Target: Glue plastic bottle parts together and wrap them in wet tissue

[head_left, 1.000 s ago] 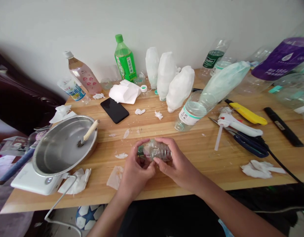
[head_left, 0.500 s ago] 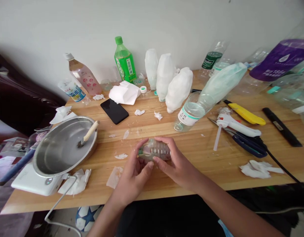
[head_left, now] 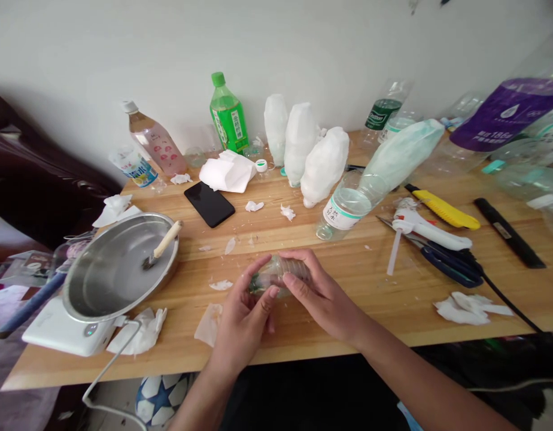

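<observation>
Between both hands lies a small clear plastic bottle (head_left: 276, 276) on its side, ribbed toward the right, with a greenish left end. My left hand (head_left: 247, 305) is closed around that left end, thumb on the near side. My right hand (head_left: 315, 290) grips the ribbed end, its thumb pressed on top. Beyond them, several white paper-covered bottle shapes (head_left: 300, 143) stand by the wall. A clear cut bottle (head_left: 343, 209) with a pale label leans right of these, joined to a paper-covered bottle (head_left: 402, 152).
At left, a steel bowl (head_left: 119, 269) holding a brush (head_left: 164, 242) rests on a white scale (head_left: 70, 329). A black phone (head_left: 209, 203) and folded tissue (head_left: 227, 172) lie behind. On the right are scissors (head_left: 451, 263), a white glue gun (head_left: 433, 233) and a yellow cutter (head_left: 444, 208).
The clear bottle has turned slightly in my hands. My right thumb has moved up onto it, and my left fingers have shifted a little. The view has moved slightly.
</observation>
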The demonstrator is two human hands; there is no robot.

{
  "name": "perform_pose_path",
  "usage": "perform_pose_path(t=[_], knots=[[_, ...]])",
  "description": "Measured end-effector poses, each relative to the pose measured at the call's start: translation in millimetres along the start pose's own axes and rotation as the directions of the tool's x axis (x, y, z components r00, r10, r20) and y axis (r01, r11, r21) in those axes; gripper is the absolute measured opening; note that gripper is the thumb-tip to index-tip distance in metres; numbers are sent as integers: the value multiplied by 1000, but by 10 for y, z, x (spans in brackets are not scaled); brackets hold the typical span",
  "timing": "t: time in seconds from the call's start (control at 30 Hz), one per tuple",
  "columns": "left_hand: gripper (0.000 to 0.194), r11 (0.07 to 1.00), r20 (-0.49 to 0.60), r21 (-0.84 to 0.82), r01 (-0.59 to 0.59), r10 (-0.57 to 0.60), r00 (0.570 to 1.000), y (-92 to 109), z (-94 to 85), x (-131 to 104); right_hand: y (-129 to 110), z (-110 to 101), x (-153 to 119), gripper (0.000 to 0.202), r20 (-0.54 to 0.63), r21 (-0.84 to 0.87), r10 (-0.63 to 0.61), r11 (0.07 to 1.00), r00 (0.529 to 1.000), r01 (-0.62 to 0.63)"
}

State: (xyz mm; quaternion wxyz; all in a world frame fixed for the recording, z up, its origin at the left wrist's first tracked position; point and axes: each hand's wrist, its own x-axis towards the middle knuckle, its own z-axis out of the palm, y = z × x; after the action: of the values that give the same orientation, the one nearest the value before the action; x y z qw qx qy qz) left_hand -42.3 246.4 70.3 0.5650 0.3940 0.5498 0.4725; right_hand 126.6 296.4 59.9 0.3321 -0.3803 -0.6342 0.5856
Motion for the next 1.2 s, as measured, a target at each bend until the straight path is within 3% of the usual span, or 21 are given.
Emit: perform_pose_path(t=[0.13,0.33,0.57,0.8,0.97,1.2], knots=[[65,1000,-27,-11,-6,5,1000,-41,45,-6,0,48,31,31,-97,-75,-48,996,994,41],[70,1000,-47,-25,-15,14,999,-24,77,-11,-6,80,38,27,-163,0,-32,999,986,33],[70,998,-112,-53,-17,11,994,13,141,-14,-6,83,36,26,-160,31,-18,999,987,23],[76,996,-42,-85,-10,6,999,-29,116,15,13,56,58,29,-122,39,23,999,992,-18],[73,993,-49,-117,-29,23,999,-27,155,-12,35,39,28,30,-125,11,27,1000,992,-26],[63,995,-67,-98,-35,29,997,-55,155,-28,47,26,23,24,-153,-192,-115,978,982,84]])
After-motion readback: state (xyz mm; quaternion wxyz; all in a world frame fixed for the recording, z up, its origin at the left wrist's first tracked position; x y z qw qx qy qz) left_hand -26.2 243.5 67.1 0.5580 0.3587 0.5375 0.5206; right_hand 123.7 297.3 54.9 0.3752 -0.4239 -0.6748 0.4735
